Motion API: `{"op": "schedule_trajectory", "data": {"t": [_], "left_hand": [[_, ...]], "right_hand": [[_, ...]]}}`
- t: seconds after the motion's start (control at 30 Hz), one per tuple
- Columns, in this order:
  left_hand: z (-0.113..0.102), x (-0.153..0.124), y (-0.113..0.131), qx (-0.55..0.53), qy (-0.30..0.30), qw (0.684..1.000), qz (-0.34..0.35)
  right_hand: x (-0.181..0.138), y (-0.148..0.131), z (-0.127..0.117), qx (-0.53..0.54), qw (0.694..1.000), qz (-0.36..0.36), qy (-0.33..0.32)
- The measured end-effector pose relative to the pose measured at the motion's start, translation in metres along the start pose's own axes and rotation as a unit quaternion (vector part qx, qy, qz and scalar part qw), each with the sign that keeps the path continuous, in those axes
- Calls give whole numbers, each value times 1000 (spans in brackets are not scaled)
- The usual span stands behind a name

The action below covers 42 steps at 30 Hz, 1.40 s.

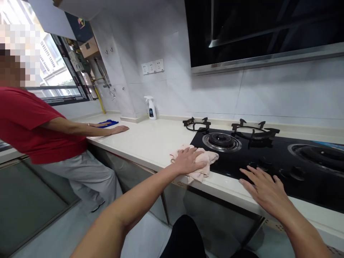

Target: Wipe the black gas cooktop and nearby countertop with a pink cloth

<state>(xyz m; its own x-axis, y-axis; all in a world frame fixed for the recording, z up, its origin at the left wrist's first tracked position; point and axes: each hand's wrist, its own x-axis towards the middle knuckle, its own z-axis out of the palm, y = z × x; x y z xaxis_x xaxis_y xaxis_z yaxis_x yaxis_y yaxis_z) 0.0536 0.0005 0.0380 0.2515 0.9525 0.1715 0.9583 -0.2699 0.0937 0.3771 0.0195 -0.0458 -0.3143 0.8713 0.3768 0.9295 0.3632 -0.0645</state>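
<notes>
My left hand (pixel 188 160) presses palm down on a bunched pale pink cloth (pixel 211 157), its fingers bent over the fabric. This cloth lies at the counter's front edge and touches the left corner of the black gas stove (pixel 223 165). Nothing is in my right hand (pixel 264 190); its fingers are spread, and it is at the stove's front edge near the control knobs (pixel 297 173). Two pot supports (pixel 255 133) have been lifted off the burners and sit behind the stove. The left burner (pixel 221 141) is exposed.
A white spray bottle (pixel 152 109) stands against the wall on the counter (pixel 145 139). At left, a person in a red shirt (pixel 40 118) leans on the counter, one hand on a blue cloth (pixel 109 123). A range hood (pixel 263 32) hangs above the stove.
</notes>
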Motion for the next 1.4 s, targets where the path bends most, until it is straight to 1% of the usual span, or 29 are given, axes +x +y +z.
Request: {"op": "schedule_trajectory", "data": {"t": [0.13, 0.3, 0.37, 0.43, 0.5, 0.6, 0.8, 0.9, 1.0, 1.13, 1.27, 1.4], "left_hand": [[-6, -14, -41, -14, -16, 997, -79], [-10, -9, -91, 41, -4, 980, -194], [-11, -4, -104, 50, 6, 972, -230], [-11, -3, -109, 59, 16, 966, -253], [-10, -5, -109, 67, 24, 963, -259], [-8, -13, -102, 78, 29, 963, -255], [-6, -32, -81, 74, 31, 969, -236], [-6, -35, -70, 80, 22, 968, -236], [-5, -35, -63, 90, 28, 968, -231], [-3, -34, -62, 93, 29, 968, -231], [-3, -31, -64, 82, 38, 971, -219], [-3, -28, -66, 73, 33, 972, -221]], "right_hand": [[0, 2, 2, 7, 1000, 3, -2], [-2, 3, 6, 12, 1000, -6, 19], [-2, 3, 7, 14, 1000, -3, 28], [-2, 2, 7, 16, 999, -1, 35], [-3, 1, 6, 18, 999, -3, 37], [-3, 0, 6, 22, 999, -9, 39], [-5, 0, 11, 30, 996, -16, 77], [-5, -1, 12, 30, 996, -19, 83], [-6, -1, 10, 24, 996, -21, 82], [-6, 1, 9, 19, 996, -28, 83], [-5, 3, 8, 19, 996, -25, 80], [-6, 2, 9, 15, 996, -27, 83]]}}
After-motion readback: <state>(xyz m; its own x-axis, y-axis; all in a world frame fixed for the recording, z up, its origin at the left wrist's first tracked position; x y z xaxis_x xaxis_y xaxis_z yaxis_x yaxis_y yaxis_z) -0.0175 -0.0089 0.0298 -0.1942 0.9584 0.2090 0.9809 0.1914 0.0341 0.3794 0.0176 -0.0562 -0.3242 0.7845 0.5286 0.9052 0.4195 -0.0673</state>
